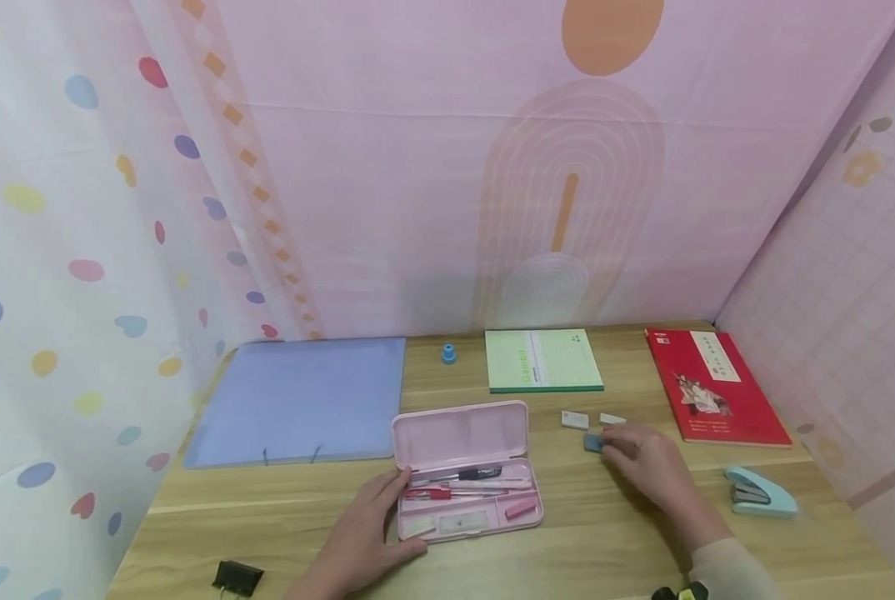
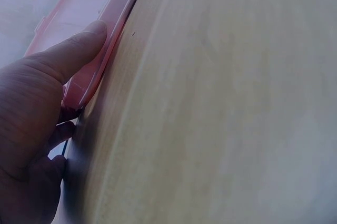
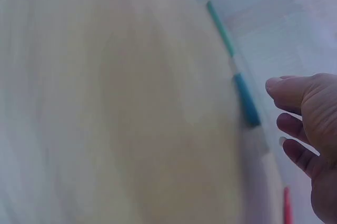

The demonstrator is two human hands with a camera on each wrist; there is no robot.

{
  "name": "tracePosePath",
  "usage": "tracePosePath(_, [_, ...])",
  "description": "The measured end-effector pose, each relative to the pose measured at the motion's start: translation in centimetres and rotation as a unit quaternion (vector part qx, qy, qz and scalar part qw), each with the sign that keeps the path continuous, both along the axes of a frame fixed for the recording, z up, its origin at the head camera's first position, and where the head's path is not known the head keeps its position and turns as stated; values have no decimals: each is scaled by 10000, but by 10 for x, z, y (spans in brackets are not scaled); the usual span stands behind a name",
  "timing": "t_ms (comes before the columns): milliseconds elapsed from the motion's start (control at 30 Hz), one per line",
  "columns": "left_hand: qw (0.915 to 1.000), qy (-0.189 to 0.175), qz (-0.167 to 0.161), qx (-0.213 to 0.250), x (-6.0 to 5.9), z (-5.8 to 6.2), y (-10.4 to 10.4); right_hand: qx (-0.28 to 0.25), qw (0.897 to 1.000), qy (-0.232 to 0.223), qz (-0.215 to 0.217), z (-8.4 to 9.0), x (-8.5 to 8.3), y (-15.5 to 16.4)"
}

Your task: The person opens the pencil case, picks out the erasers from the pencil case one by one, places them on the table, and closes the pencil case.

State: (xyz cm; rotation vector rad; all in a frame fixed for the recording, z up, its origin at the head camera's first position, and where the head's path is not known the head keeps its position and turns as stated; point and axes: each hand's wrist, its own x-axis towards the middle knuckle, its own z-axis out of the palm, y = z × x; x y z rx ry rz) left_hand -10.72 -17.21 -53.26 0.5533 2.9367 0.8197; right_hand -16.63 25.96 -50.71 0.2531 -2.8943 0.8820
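Observation:
A pink pencil case (image 1: 460, 433) lies with its lid raised. My left hand (image 1: 368, 529) grips its left end, thumb along the near wall (image 2: 97, 71) and fingers round the corner. Inside are a black pen (image 1: 480, 473), a red pen (image 1: 428, 494), a whitish pen, a pink eraser (image 1: 521, 507) and a white block (image 1: 420, 527). My right hand (image 1: 646, 462) hovers by a blue eraser (image 1: 592, 442), fingers loosely bent. In the right wrist view a gap shows between the fingertips and the blue eraser (image 3: 246, 100). Two white erasers (image 1: 574, 419) (image 1: 611, 419) lie just behind.
A blue folder (image 1: 297, 400) is at the back left, beside a small blue sharpener-like piece (image 1: 448, 354). Further right lie a green notebook (image 1: 545, 360) and a red book (image 1: 717, 387). A light-blue stapler (image 1: 761, 493) sits right; a black binder clip (image 1: 237, 577) is front left.

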Motion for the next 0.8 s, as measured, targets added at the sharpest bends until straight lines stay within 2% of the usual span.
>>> tracePosePath(167, [10000, 28, 36, -25, -1, 0, -1, -161, 9964, 636, 540, 18, 10, -22])
tracePosePath(333, [10000, 61, 42, -52, -2, 1, 0, -32, 9820, 1188, 1469, 19, 24, -52])
tracePosePath(433, [10000, 52, 61, -44, -2, 1, 0, 82, 9723, 1033, 2095, 17, 31, -69])
tracePosePath(533, [9999, 74, 64, -35, -2, 0, 0, 229, 9654, 688, 2506, 15, 34, -82])
tracePosePath(633, [9999, 107, 35, -35, -2, -1, 0, 425, 9587, 555, 2757, 13, 35, -90])
tracePosePath(800, [9999, 102, -2, -49, -1, -2, 0, 648, 9500, 633, 2987, 7, 32, -95])
